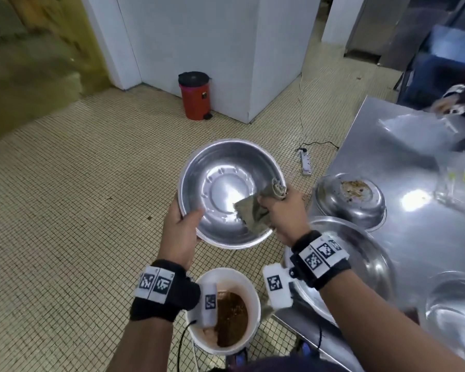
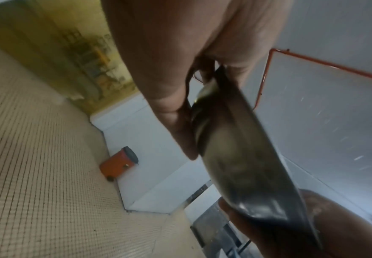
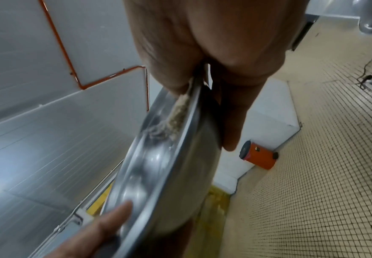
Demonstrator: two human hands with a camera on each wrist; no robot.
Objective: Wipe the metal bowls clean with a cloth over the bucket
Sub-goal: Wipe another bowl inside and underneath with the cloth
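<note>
White plastic, low in the centre of the head view: the bucket (image 1: 227,275) stands on the tiled floor with brown slop inside, partly behind the wrist bands. Just above it in the frame, the left hand (image 1: 181,232) grips the lower-left rim of a metal bowl (image 1: 226,183), thumb inside and fingers behind, tipping its hollow toward the camera. The right hand (image 1: 285,213) is closed on a drab cloth (image 1: 253,212), pressing it to the bowl's lower-right inner wall — its thumb side inside, its fingers behind the rim, as the right wrist view shows.

The step in hand looks like the wiping of this bowl's inside; the metal already shines over most of it, so this bowl seems nearly done. The bowl hangs a little forward of the bucket rather than squarely over it, so scraps could miss.

At right, on the steel table (image 1: 414,210), wait a large bowl (image 1: 365,253) by the right wrist and, beyond it, an upturned bowl (image 1: 350,200) with food crusted on its base. Next move, likely: finish the sweep around the rim, set this bowl down, and take up a dirty one — that needs a hand freed.
</note>
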